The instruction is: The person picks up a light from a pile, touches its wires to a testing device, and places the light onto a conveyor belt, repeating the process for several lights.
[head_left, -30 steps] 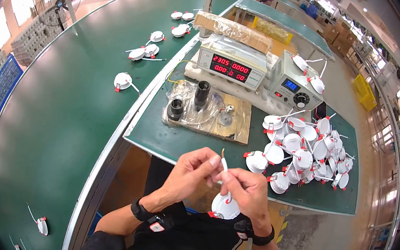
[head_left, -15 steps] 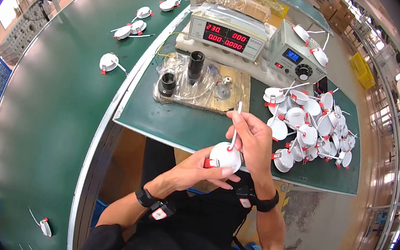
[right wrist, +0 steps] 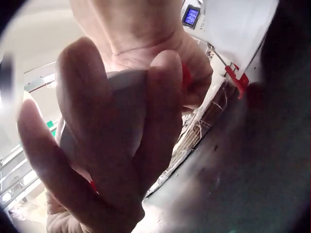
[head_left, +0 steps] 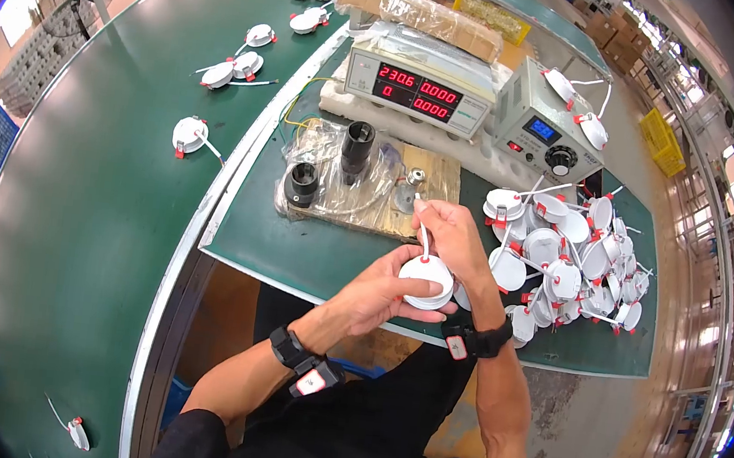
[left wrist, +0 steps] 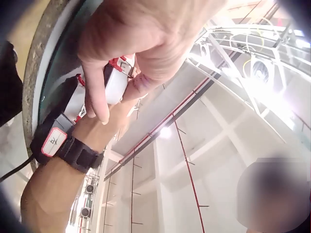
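Note:
A round white downlight (head_left: 427, 278) with a red-collared cable sits in my left hand (head_left: 375, 295), thumb across its face and fingers underneath. Its white cable (head_left: 424, 241) rises to my right hand (head_left: 456, 239), which pinches it near the tip. Those fingertips are at the near edge of a board (head_left: 436, 166), close below a small metal post (head_left: 414, 177). In the left wrist view the downlight (left wrist: 116, 85) shows a red clip and a spring. Fingers cover much of the downlight (right wrist: 129, 87) in the right wrist view.
Two black sockets, one tall (head_left: 357, 148) and one short (head_left: 301, 185), stand on the plastic-wrapped board. Behind are a meter (head_left: 420, 81) with red digits and a box with a dial (head_left: 546, 127). A heap of downlights (head_left: 565, 279) lies right; several more lie on the green belt (head_left: 105, 226).
My left hand has gone from the cable's end to hold the downlight, which was hanging. My right hand shifted its pinch along the cable and moved forward to the board.

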The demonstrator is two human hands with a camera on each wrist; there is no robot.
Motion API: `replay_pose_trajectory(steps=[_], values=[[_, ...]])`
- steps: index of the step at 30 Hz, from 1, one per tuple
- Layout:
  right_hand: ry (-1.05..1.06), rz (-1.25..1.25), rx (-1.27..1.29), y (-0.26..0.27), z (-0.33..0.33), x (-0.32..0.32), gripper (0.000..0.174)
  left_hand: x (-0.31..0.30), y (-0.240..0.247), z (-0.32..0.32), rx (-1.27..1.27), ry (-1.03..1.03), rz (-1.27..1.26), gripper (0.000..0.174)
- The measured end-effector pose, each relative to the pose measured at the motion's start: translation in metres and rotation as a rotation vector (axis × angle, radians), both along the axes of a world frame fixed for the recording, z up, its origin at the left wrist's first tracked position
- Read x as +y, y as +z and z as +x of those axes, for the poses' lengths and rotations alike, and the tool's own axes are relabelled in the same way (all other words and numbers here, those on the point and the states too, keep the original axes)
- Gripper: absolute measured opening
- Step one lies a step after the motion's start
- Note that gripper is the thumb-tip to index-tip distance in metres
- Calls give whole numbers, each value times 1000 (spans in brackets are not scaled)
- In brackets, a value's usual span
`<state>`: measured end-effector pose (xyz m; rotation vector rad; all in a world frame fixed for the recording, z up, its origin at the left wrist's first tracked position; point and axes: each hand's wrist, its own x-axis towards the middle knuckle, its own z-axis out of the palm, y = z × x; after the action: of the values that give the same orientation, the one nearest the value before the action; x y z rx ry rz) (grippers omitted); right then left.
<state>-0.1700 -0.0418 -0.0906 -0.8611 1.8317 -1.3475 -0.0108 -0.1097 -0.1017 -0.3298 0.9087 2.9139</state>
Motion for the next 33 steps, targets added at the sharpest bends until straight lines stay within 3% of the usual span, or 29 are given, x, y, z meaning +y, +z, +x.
replay_pose_trajectory(steps=[9,16,33], values=[[47,99,77,-1,-8,-4,41,-4,3,-5,-27,-14,-43,45],[56,50,-8,-6,-14,-11,39,-7,17,-9,-85,-7,18,45],[9,59,21,-6,-9,-9,39,-8,-1,-16,-71,-2,-11,41]])
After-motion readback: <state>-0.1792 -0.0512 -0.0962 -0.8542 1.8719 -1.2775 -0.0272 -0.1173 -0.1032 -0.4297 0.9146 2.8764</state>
